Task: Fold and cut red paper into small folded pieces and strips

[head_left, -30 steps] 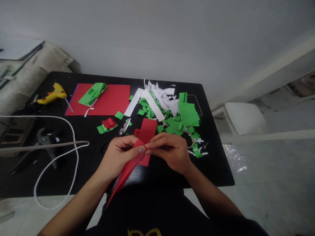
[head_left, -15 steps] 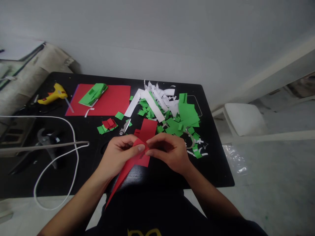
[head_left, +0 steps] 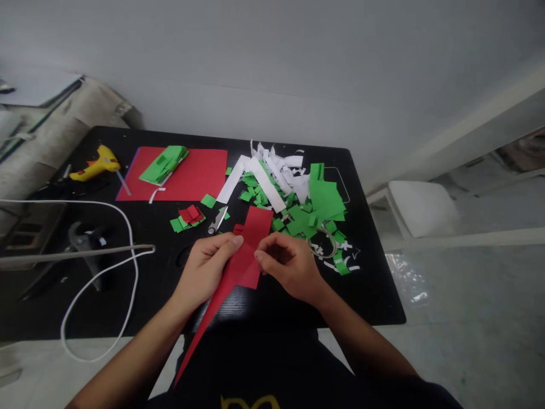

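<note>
My left hand (head_left: pixel 209 266) is closed on a long folded strip of red paper (head_left: pixel 221 289), thumb on top, and the strip's tail hangs over the table's front edge. A wider piece of red paper (head_left: pixel 259 224) lies beneath or behind the strip. Just right of the strip, my right hand (head_left: pixel 292 262) has thumb and fingertips pinched together; I cannot make out what, if anything, is between them. Scissors (head_left: pixel 217 222) lie just beyond my left hand. Left of them is a small stack of red squares (head_left: pixel 191 215) on green ones (head_left: pixel 181 224).
White paper strips (head_left: pixel 268 184), green scraps (head_left: pixel 304 221) and a roll of tape (head_left: pixel 326 244) lie to the right. At the back left are red sheets (head_left: pixel 204 170) with folded green paper (head_left: pixel 165 163), and a yellow glue gun (head_left: pixel 97 163). A white cable (head_left: pixel 135 284) loops at left.
My right hand has drawn back slightly to the right, off the red strip. My left thumb has shifted up and left, and the strip's tail hangs a little lower.
</note>
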A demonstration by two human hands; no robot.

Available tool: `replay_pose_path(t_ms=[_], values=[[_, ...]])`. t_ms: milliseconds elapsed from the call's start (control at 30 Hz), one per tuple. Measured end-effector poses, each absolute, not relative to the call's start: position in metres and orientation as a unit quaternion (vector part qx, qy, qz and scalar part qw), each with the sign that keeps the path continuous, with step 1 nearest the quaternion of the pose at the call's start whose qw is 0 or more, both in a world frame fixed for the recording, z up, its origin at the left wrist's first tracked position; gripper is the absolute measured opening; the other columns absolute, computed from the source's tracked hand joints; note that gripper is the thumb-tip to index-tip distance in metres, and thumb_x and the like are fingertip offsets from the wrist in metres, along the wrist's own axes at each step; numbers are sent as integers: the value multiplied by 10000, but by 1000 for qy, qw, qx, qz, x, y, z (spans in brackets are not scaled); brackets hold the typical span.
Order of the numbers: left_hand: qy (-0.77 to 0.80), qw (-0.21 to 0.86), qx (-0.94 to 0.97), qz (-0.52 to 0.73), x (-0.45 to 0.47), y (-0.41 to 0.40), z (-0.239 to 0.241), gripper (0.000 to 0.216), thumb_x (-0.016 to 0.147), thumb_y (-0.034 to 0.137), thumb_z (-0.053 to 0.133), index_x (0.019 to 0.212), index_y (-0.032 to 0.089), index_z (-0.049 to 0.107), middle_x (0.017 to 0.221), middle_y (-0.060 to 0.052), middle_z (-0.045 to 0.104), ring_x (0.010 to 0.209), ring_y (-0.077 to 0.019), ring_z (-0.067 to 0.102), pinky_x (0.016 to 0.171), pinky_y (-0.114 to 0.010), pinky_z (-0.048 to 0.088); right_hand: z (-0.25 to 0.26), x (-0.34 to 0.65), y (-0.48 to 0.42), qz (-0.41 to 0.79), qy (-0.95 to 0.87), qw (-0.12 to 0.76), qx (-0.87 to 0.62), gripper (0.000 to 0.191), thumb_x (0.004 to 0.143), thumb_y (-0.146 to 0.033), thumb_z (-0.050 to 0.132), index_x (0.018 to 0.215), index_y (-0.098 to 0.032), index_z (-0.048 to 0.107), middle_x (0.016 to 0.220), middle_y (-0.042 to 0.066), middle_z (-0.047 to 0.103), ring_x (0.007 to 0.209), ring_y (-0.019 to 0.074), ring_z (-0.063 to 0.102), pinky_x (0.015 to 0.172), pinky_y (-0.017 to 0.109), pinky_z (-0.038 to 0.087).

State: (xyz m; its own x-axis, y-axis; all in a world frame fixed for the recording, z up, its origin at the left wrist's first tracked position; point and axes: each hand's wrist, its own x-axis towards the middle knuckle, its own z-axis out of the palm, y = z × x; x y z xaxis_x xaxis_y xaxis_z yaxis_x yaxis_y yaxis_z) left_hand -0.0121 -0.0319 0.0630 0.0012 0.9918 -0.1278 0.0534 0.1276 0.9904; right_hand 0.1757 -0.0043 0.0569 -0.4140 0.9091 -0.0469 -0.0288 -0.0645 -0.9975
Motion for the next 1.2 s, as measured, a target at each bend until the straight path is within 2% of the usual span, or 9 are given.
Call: replay_pose_path(t_ms=[133, 300, 433, 567, 700, 867, 1000, 1200], values=[[560, 484, 504, 446, -10, -32, 61, 367, 975, 349, 628, 668, 158, 689, 611, 33, 555, 578, -89, 451, 541, -195, 370, 55, 176, -5, 617, -563, 386, -391, 102, 873, -274, 745, 831, -199, 691, 689, -30, 648, 598, 106, 592, 573, 242, 493], [557, 494, 495, 448, -12, -32, 57, 286, 935, 386, 689, 765, 167, 760, 705, 5, 679, 643, -110, 543, 606, -194, 445, 56, 177, -5, 620, -552, 386, -403, 116, 866, -282, 743, 814, -198, 683, 677, -34, 639, 582, 101, 578, 561, 240, 479], [555, 496, 505, 436, -15, -31, 53, 258, 928, 378, 706, 788, 173, 776, 698, 4, 690, 635, -109, 556, 606, -192, 451, 56, 179, -4, 632, -546, 370, -408, 120, 855, -275, 734, 796, -196, 666, 666, -34, 633, 577, 106, 581, 568, 247, 486], [541, 514, 518, 418, -13, -29, 51, 247, 929, 369, 699, 800, 176, 786, 706, -3, 708, 645, -118, 588, 620, -200, 468, 56, 181, -1, 642, -556, 344, -402, 148, 859, -312, 750, 826, -193, 670, 705, -19, 652, 622, 123, 609, 613, 265, 511], [534, 528, 525, 400, -12, -28, 50, 241, 926, 362, 693, 801, 178, 787, 690, 2, 701, 634, -118, 581, 612, -206, 458, 54, 183, 2, 630, -574, 325, -410, 218, 881, -369, 765, 811, -194, 657, 698, -23, 637, 596, 118, 590, 581, 258, 477], [512, 583, 518, 360, -20, -34, 46, 235, 918, 363, 704, 795, 169, 749, 699, 8, 682, 642, -113, 575, 632, -209, 455, 52, 190, 2, 618, -547, 357, -438, 248, 886, -406, 768, 818, -192, 663, 703, -23, 626, 570, 108, 567, 551, 247, 468], [492, 634, 507, 315, -26, -43, 38, 217, 908, 355, 702, 818, 160, 731, 768, -14, 705, 720, -143, 632, 707, -238, 499, 51, 202, 2, 601, -529, 378, -465, 248, 889, -408, 763, 815, -190, 669, 676, -27, 617, 561, 107, 559, 533, 236, 477], [488, 644, 495, 322, -22, -45, 33, 230, 924, 397, 675, 927, 171, 720, 841, -23, 700, 769, -160, 643, 731, -252, 506, 49, 211, 3, 589, -532, 375, -480, 262, 904, -422, 752, 812, -191, 668, 629, -34, 614, 556, 110, 579, 552, 236, 498]])
